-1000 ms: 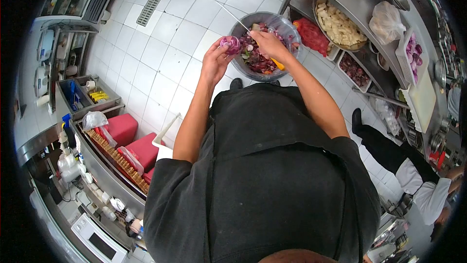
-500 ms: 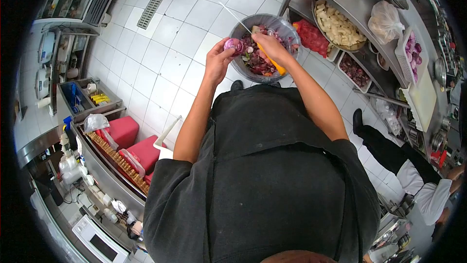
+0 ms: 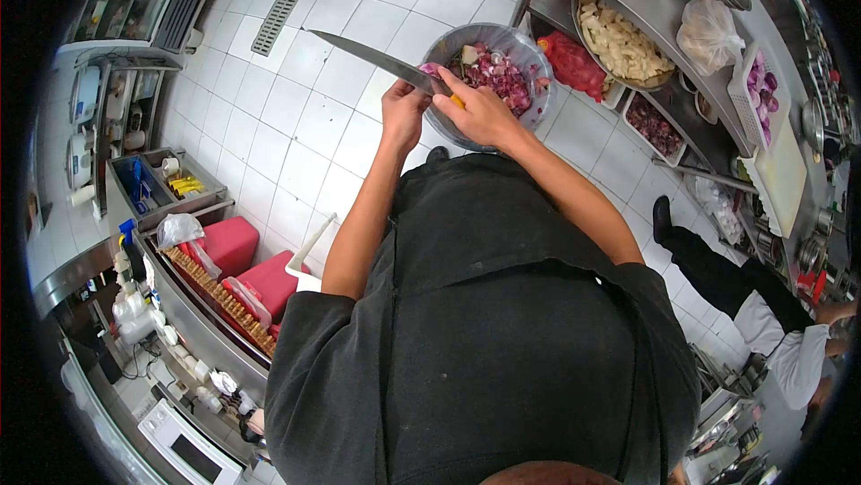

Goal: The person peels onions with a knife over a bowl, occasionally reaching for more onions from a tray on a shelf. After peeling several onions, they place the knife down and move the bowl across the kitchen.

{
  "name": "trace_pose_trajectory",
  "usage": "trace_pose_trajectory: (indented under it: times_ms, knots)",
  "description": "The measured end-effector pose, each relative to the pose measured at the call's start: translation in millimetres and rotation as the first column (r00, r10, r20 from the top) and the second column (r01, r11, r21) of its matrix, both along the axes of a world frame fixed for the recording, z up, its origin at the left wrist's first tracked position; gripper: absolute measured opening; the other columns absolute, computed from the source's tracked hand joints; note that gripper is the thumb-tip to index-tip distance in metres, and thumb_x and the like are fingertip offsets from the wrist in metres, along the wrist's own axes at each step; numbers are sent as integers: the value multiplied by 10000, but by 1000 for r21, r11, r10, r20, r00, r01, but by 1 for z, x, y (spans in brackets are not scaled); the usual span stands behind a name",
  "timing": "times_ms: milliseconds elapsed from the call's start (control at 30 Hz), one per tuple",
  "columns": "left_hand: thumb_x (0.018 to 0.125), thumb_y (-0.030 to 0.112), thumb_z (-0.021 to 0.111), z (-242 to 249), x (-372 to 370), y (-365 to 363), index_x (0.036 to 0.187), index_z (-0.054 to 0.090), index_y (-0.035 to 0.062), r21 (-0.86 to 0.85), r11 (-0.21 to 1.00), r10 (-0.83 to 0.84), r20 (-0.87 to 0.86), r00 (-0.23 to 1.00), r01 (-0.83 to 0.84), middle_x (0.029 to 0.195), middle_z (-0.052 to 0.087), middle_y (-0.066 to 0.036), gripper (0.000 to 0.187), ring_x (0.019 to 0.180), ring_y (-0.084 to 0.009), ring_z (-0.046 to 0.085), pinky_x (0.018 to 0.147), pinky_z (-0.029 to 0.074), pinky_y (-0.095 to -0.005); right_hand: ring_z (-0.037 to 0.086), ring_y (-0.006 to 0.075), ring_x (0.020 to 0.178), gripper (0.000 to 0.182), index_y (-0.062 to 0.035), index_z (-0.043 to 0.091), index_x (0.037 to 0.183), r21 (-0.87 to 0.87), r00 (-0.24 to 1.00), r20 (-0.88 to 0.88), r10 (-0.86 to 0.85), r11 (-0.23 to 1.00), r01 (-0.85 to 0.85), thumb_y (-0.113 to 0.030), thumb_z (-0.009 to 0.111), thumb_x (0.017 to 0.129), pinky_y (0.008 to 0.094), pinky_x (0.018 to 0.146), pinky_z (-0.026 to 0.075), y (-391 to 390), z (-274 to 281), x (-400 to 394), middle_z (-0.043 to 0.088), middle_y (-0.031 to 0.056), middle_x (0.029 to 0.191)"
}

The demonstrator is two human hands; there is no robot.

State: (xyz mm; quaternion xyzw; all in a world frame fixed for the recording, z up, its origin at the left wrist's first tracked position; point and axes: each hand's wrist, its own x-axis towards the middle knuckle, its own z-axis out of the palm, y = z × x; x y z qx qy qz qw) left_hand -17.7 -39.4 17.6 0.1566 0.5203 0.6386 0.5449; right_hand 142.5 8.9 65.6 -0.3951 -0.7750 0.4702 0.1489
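Observation:
My right hand (image 3: 478,114) grips the yellow handle of a large kitchen knife (image 3: 375,58), its long blade pointing up and left across the front of my left hand (image 3: 406,112). In my left hand's closed fingers is a red onion (image 3: 431,69), mostly covered by the blade and my fingers. Both hands are over the near left rim of a grey bin (image 3: 534,51) lined with clear plastic. Purple onion peels and scraps (image 3: 502,82) fill much of the bin.
A red mesh sack (image 3: 574,67) stands right of the bin, by a large bowl of pale cut pieces (image 3: 619,41). A white basket of peeled red onions (image 3: 762,95) sits on the steel counter. Another person (image 3: 762,306) stands at the right. Red containers (image 3: 269,283) are at the left.
The knife has swung from beyond the onion to lie across it, its blade now broadside. My right hand has moved left and down, close against my left hand.

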Motion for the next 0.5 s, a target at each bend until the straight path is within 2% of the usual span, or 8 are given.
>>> trace_pose_trajectory:
  times_ms: [33,233,333,433,467,500]
  knots:
    - [878,-30,555,-1,-1,0,1084,610,-39,-8,1000,3,0,1000,-3,942,670,-76,214,791,-137,632,701,505,-270,649,428,819,622,-58,418,1422,3,1000,2,-4,1000,4,-418,515,923,460,740,486,0,0,0,651,260,832]
    - [864,-30,546,-9,-4,-1,1065,608,-54,-13,1000,-9,-85,996,8,947,670,-98,212,811,-169,646,729,528,-292,638,441,752,575,-142,430,1428,49,990,140,17,998,-24,-423,497,931,484,703,490,-1,8,-2,637,258,769]
    - [852,-29,547,-15,-3,0,1088,595,-77,-46,999,-8,-140,990,1,968,666,-113,246,826,-182,650,750,535,-302,615,504,801,574,-106,437,1417,22,986,167,12,1000,-16,-408,479,930,540,770,486,0,13,-4,633,309,807]
    - [843,-28,567,-10,-3,0,1143,569,-102,-69,998,-17,-106,994,10,1004,660,-129,309,855,-192,653,790,538,-318,626,366,582,496,-82,562,1280,172,985,-163,-51,982,79,-442,479,950,441,579,496,1,-26,-10,646,198,715]
    - [841,-28,572,-7,-3,-1,1158,561,-106,-48,999,-30,-86,996,26,1013,658,-132,326,866,-193,653,804,537,-322,595,309,536,459,-67,572,1178,-132,980,-171,-101,988,79,-455,469,956,403,528,470,4,-29,-7,617,160,680]
    - [840,-28,577,-3,-3,-1,1173,554,-111,-26,999,-42,-66,997,40,1023,657,-136,344,878,-195,653,818,536,-325,563,253,489,449,-52,583,1075,-424,975,-162,-149,903,68,-468,460,962,364,477,445,10,-17,-2,588,122,645]
